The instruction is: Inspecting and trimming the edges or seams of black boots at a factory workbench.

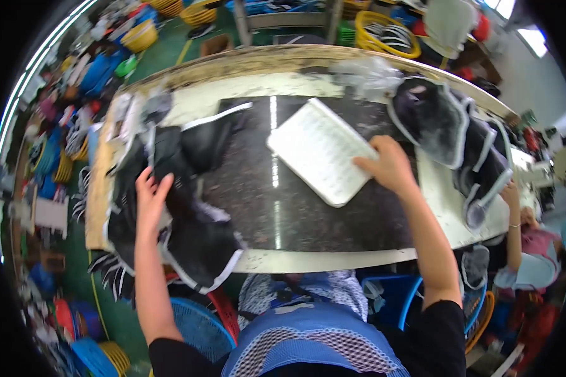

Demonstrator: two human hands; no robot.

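Note:
My right hand (393, 164) grips the right edge of a white rectangular tray (317, 151), thumb on its top face. Faint rows of marks or bumps show on the tray, too blurred to make out. It is tilted over the dark board (251, 201) on the table. At the left, my left hand (151, 201) rests with fingers apart on a heap of black fabric pieces (204, 242) edged in white. Part of the heap hangs over the table's front edge.
More black and grey pieces with white edging (431, 122) lie at the table's right end. Crumpled clear plastic (368, 75) sits at the back. Blue baskets (201, 323) stand below the front edge. Another person (528, 251) is at the far right.

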